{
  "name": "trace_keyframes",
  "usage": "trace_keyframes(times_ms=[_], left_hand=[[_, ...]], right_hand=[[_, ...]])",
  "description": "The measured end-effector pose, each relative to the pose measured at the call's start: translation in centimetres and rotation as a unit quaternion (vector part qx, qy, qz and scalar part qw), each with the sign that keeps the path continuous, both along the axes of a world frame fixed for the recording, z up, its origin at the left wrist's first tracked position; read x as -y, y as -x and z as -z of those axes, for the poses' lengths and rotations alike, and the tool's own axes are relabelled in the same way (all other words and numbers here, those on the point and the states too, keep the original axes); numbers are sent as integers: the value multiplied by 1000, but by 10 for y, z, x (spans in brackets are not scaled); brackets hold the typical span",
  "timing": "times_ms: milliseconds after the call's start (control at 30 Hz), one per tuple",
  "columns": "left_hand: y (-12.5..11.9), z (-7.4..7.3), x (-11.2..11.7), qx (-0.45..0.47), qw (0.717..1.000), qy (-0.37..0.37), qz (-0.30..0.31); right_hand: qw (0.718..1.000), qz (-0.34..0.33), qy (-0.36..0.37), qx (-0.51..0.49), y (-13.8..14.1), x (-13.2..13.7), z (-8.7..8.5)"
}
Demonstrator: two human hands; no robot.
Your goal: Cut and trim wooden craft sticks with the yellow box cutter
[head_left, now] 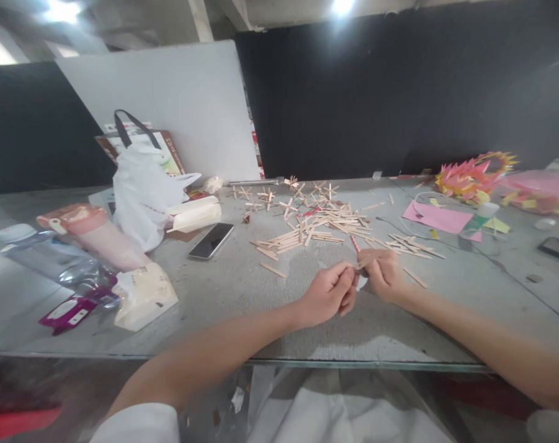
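Note:
My left hand (329,292) is closed in a pinch on a flat wooden craft stick (359,266), which bridges the small gap to my right hand (383,274). Out of the top of my right hand's closed fingers pokes a slim red-and-white rod (355,243); its lower part is hidden. Something small and white (361,282) shows between the hands, too unclear to name. Just beyond them lies a loose pile of wooden craft sticks (323,224). Several star-shaped pieces made of crossed sticks (286,207) stand behind the pile.
A phone (211,240), a white plastic bag (138,191), a pink-lidded bottle (95,234) and a clear water bottle (60,261) are at left. Pink paper (438,219) and a spiky paper craft (473,177) are at right. Dark panels (399,92) rise behind the table (242,332).

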State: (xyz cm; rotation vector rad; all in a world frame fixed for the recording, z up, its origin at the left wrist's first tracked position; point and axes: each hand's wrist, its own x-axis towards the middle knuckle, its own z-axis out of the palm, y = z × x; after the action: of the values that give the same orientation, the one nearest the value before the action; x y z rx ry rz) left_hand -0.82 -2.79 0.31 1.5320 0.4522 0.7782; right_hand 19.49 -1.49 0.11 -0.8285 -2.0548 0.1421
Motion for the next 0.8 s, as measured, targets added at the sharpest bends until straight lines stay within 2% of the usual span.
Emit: trace_keyframes(times_ms=[333,500,800], left_hand=[[-1,2,-1,-2,1000,4,5],[0,3,-4,-7,1000,-14,17],[0,1,-5,-6,999,14,44]], right_hand=[[1000,-7,19,16,-3,-2,1],[999,-10,4,41,-3,0,-4],[998,-23,2,51,-3,-3,-3]])
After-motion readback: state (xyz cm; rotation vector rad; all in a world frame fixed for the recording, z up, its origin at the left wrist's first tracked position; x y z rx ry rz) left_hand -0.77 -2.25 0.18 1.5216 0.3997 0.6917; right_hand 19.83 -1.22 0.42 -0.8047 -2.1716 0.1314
